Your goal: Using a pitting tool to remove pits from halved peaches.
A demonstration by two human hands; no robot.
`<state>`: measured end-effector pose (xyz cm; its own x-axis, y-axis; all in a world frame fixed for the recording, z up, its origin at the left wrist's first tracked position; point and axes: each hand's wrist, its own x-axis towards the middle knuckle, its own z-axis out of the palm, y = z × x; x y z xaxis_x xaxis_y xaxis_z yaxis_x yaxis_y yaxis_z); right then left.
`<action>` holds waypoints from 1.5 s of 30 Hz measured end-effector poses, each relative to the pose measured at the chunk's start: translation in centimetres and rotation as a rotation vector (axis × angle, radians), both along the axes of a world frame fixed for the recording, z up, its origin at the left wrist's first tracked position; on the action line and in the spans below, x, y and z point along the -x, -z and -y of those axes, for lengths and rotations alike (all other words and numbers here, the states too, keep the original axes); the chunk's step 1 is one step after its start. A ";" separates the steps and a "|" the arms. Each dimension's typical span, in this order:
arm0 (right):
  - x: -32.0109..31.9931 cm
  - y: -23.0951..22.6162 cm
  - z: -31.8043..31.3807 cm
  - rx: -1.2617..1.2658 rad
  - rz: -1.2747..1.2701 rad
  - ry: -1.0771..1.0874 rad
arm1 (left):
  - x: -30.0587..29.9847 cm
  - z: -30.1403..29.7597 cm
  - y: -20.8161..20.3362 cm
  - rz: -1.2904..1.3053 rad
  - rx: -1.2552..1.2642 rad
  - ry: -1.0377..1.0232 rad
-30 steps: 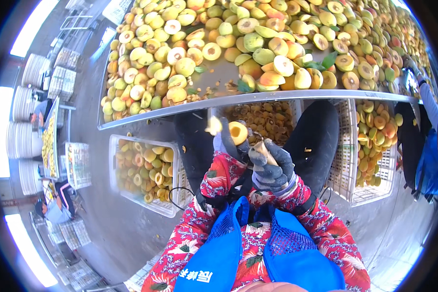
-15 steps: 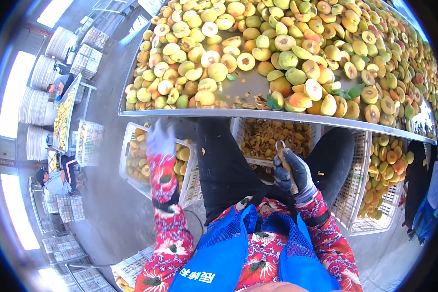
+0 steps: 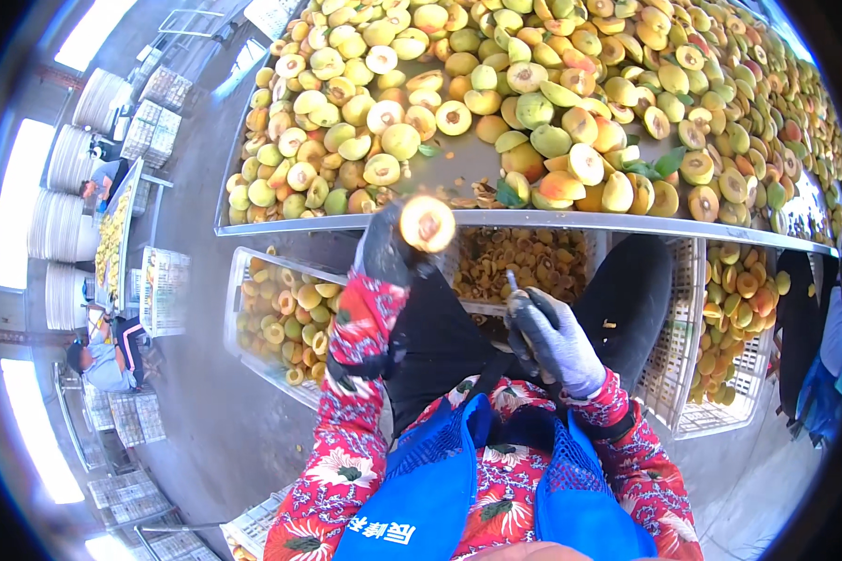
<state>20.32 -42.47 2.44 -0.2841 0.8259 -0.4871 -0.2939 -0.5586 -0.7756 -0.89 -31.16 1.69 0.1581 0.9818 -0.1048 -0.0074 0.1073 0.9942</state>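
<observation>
My left hand (image 3: 386, 245), in a dark-palmed glove, is closed on a peach half (image 3: 428, 224) with its cut face and brown pit cavity turned up. It is just in front of the table's metal edge. My right hand (image 3: 557, 341), also gloved, is closed around a pitting tool (image 3: 512, 279). The tool's metal tip pokes out past the fingers, while its handle is mostly hidden by them. Tool and fruit are apart. Beyond my hands, many peach halves (image 3: 454, 118) lie piled on the metal-edged table (image 3: 533, 221).
Below the table edge stand a left crate (image 3: 239, 318) of peach halves, a middle crate (image 3: 482, 307) of pits and scraps between my legs, and a right crate (image 3: 669, 374) of halves. At far left, people (image 3: 108, 365) sit by another fruit table (image 3: 131, 238), near stacked white tubs (image 3: 64, 224).
My left hand has moved right from over the left crate and now shows a peach half in it. My right hand has turned, and the tool's tip has shifted left.
</observation>
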 end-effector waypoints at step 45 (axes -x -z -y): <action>2.4 3.0 3.1 -0.663 0.826 -0.186 | -6.3 9.9 5.1 0.244 -0.022 -0.061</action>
<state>17.90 -45.56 -0.53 -0.2210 0.9736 -0.0567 0.5064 0.0648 -0.8599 5.37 -41.01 -3.45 0.1160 0.9920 -0.0494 -0.2531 0.0776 0.9643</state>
